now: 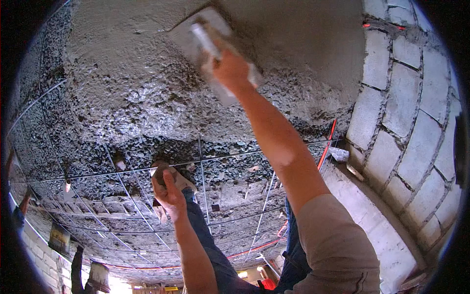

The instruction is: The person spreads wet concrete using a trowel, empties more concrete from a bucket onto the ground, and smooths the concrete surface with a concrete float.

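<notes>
My right hand (230, 68) is closed round the pale handle of a flat rectangular finishing trowel (210, 22), blurred by motion. The blade lies against wet grey concrete (303, 39), which is smooth towards the far right and rougher on the left. Lower down, nearer my body, my left hand (169, 191) is closed on a brownish, rounded object (165, 172) with a pale flat edge beside it; its kind I cannot make out. Thin steel bars (220, 159) cross just beyond that hand, over dark gravel (147, 152).
A block wall (409, 93) rises along the right, above a pale ledge (367, 215). A red conduit (327, 144) sticks up near its corner. The steel grid spreads over the ground around my legs. Buckets (99, 275) and part of another person (22, 206) show at the lower left.
</notes>
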### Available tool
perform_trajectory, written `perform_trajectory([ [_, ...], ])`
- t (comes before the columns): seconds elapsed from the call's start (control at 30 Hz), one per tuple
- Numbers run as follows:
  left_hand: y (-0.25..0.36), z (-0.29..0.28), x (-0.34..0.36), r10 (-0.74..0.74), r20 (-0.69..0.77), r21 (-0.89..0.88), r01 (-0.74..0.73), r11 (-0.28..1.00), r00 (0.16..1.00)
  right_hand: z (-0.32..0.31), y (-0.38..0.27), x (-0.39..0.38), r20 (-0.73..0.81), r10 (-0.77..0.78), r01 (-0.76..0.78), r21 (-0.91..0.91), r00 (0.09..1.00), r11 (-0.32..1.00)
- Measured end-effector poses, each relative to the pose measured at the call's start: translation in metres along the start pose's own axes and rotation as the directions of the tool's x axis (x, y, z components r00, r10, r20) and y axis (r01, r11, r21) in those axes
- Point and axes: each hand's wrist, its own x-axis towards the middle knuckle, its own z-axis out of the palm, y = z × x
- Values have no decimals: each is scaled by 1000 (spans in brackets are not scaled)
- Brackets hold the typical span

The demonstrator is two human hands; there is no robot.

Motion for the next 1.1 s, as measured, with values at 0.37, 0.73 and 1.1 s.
perform_trajectory([
  [0.37, 2, 20, 0, -70, 70, 44, 67, 997, 995, -15, 305, 18, -236, 126, -8, 444, 963, 896],
  [0.73, 14, 13, 1, -110, 69, 75, 105, 992, 992, -20, 102, 64, 104, 259, -269, 595, 960, 757],
  [1.1, -7, -8, 10, -142, 59, 8, 142, 990, 988, 14, -18, 35, 127, -313, 262, 310, 941, 914],
])
